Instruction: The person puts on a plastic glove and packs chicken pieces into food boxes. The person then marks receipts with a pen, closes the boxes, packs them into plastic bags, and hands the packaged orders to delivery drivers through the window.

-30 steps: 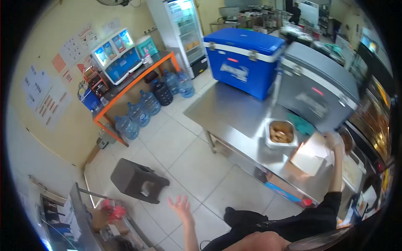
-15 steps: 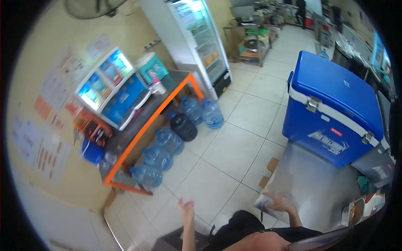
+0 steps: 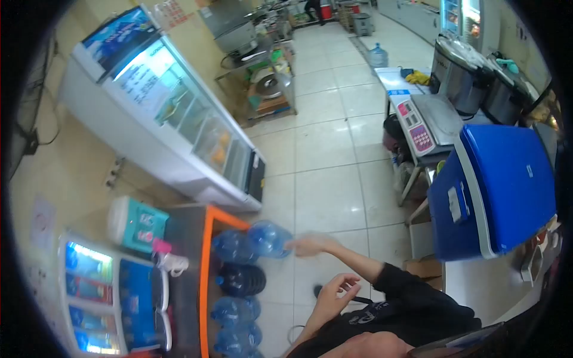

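My right hand [image 3: 311, 244], smeared by motion, is stretched out in front of my body, its fingers overlapping the edge of a clear blue water bottle [image 3: 268, 238] in the view; whether they touch cannot be made out. Nearer my body, my left hand [image 3: 338, 294] has its fingers bent and apart, with nothing in it. More large bottles stand on the floor beside an orange-edged table [image 3: 208, 268], among them a dark one [image 3: 242, 279].
A glass-door fridge [image 3: 179, 113] stands at the left. On the right are a blue cooler [image 3: 507, 185] on a metal table and a scale [image 3: 427, 122] on another table. A person [image 3: 313, 11] is far back. A teal jug [image 3: 140, 224] stands at lower left.
The view has swung right and down the aisle, and the fridge and bottles look nearer. My right hand has left the metal table and now reaches forward. My left hand has come closer to it.
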A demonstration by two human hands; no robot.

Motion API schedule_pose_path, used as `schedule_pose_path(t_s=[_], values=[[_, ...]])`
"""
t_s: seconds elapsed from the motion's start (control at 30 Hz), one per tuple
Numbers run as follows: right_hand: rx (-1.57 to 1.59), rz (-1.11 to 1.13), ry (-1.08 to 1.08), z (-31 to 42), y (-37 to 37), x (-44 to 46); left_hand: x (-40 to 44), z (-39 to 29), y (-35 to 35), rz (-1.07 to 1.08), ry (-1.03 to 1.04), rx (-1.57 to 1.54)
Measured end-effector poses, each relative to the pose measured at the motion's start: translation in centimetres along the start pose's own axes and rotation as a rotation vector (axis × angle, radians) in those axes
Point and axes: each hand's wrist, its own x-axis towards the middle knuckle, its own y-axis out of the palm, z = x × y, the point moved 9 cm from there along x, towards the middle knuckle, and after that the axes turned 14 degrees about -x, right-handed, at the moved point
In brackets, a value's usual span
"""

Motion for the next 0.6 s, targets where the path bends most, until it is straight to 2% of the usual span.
schedule_pose_path(t_s=[0.03, 0.07, 0.1, 0.17, 0.2, 0.23, 0.27, 0.3, 0.33, 0.37, 0.4, 0.43, 0.47, 0.5, 0.57, 0.6], values=[[-0.149, 0.027, -0.019, -3.9, -0.2, 5.1, 3.2, -1.2, -0.3, 0.11, 0.023, 0.103], [-0.288, 0.044, -0.043, -8.3, -0.5, 9.9, 6.7, -1.2, -0.4, 0.158, 0.065, 0.055], [-0.28, 0.015, -0.013, -13.3, -1.8, 13.2, 10.4, -0.7, -0.7, 0.197, 0.062, 0.072], [-0.084, -0.066, 0.327, -25.2, -6.2, 16.5, 17.5, -2.8, -3.9, 0.051, 0.278, 0.163], [-0.167, -0.116, 0.478, -30.2, -7.9, 15.4, 21.1, -3.3, -5.2, 0.068, 0.296, 0.027], [-0.248, -0.161, 0.628, -34.7, -10.2, 13.5, 24.9, -3.7, -6.0, 0.17, 0.302, 0.12], [-0.416, -0.017, 0.655, -39.7, -11.0, 12.6, 28.1, -5.4, -6.3, 0.252, 0.234, 0.053], [-0.462, 0.351, 0.669, -49.6, -7.6, 12.8, 31.3, -7.0, -6.6, 0.327, 0.157, -0.005], [-0.29, 0.225, 1.008, -53.8, -10.3, 7.6, 35.0, -8.1, -6.8, 0.356, 0.148, -0.001], [-0.183, 0.242, 1.038, -62.5, -9.0, 4.4, 38.8, -8.3, -6.4, 0.437, 0.128, -0.072], [-0.169, 0.226, 1.055, -65.4, -10.9, 4.6, 42.6, -8.9, -6.1, 0.515, 0.108, -0.138], [-0.244, 0.163, 1.271, -69.4, -14.7, 3.0, 46.6, -9.7, -6.3, 0.54, 0.119, -0.132], [-0.326, 0.094, 1.491, -72.5, -20.0, 0.8, 50.4, -12.5, -6.4, 0.524, 0.291, -0.027], [-0.281, 0.042, 1.548, -75.3, -24.5, -0.2, 53.9, -15.5, -6.0, 0.505, 0.466, 0.068], [-0.101, -0.07, 1.534, -79.4, -35.3, -0.1, 61.2, -19.2, -5.2, 0.596, 0.437, 0.016], [-0.009, -0.142, 1.525, -80.6, -41.0, 0.4, 64.7, -19.0, -4.7, 0.708, 0.198, -0.109]])
